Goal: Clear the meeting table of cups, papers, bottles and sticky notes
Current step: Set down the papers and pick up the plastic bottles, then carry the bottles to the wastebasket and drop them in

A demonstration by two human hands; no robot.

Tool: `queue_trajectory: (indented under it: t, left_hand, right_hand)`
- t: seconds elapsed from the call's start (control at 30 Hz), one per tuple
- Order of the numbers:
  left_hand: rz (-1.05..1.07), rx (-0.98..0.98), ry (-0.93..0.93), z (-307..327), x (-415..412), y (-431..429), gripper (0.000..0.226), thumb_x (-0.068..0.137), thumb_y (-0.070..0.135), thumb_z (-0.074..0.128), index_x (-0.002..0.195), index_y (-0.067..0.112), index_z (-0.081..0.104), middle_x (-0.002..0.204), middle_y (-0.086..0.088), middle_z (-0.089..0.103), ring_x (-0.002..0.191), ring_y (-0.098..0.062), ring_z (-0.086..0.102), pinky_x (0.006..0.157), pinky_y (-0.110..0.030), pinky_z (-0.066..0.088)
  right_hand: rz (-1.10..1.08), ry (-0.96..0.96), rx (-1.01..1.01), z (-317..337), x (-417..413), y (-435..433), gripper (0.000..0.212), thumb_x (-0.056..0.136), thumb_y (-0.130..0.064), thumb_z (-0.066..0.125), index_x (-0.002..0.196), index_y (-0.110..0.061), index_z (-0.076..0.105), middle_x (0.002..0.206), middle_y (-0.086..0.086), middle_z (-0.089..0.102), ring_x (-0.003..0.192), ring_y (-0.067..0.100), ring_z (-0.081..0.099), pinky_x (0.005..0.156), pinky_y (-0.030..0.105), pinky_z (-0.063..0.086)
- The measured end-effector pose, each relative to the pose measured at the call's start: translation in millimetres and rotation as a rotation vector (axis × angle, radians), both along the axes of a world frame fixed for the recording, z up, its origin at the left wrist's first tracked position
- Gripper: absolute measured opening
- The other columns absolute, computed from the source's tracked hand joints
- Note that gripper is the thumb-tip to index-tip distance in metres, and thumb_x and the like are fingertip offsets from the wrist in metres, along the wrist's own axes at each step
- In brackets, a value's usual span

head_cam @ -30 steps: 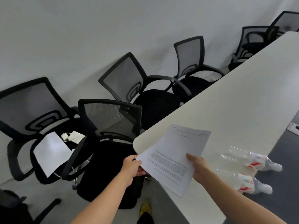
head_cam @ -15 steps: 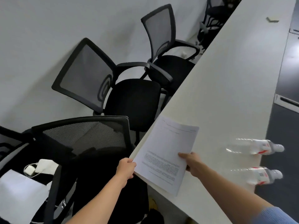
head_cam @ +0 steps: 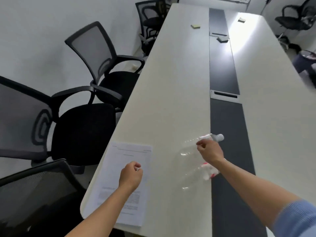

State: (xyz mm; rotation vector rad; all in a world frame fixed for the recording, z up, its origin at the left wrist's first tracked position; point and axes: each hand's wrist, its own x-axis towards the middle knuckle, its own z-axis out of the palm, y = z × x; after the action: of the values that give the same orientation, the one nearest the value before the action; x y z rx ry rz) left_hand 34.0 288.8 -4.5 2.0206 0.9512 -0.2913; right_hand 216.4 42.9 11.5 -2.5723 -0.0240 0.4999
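The papers (head_cam: 123, 182) lie flat along the desk's near left edge, squared to the near corner, probably parked there so both hands are free for the bulkier litter. The left hand (head_cam: 131, 175) hovers over the sheets with fingers curled loosely inward, gripping nothing that I can see. The right hand (head_cam: 210, 151) is over the near end of the desk (head_cam: 171, 93), beside the dark centre strip (head_cam: 222, 69), fingers curled at the upper bottle (head_cam: 201, 142); whether it has actually closed on the plastic I cannot tell, since the frame is blurred there. That bottle lies on its side with its cap pointing toward the strip. A second bottle (head_cam: 203, 173), red-labelled, lies just nearer, partly hidden under the right forearm. Both being empty and clear (so likely light and apt to roll or crumple), a firm pinch near the neck seems the sensible hold. Far up the desk sit three sticky pads: one (head_cam: 195, 26) left of the strip, one (head_cam: 222, 39) on it, one (head_cam: 241, 19) toward the far right edge in the glare. No cups are visible. Chairs (head_cam: 95, 69) crowd the left side, which could hamper walking along it; a bin (head_cam: 306, 64) stands off the right edge.
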Motion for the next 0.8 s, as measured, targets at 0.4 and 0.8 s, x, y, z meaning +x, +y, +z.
queue_trajectory:
  t: [0.4,0.8]
  left_hand:
    - [-0.425,0.199,0.136,-27,79,-198,0.08,0.075,0.05,0.069,0.144,0.031,0.034,0.138,0.002,0.045,0.126,-0.019,0.045,0.103,-0.036,0.039]
    - [-0.497,0.251,0.16,-13,55,-252,0.092,0.063,0.041,0.072,0.143,0.039,0.026,0.12,0.004,0.051,0.106,-0.019,0.058,0.088,-0.035,0.054]
  right_hand:
    - [0.584,-0.018,-0.374,-45,91,-81,0.069,0.09,-0.021,0.056,0.151,-0.029,0.023,0.15,0.005,0.039,0.139,0.031,0.036,0.108,0.053,0.035]
    - [0.193,0.25,-0.199,-43,54,-242,0.059,0.065,-0.051,0.072,0.116,-0.028,0.05,0.098,-0.003,0.064,0.084,0.019,0.064,0.074,0.034,0.055]
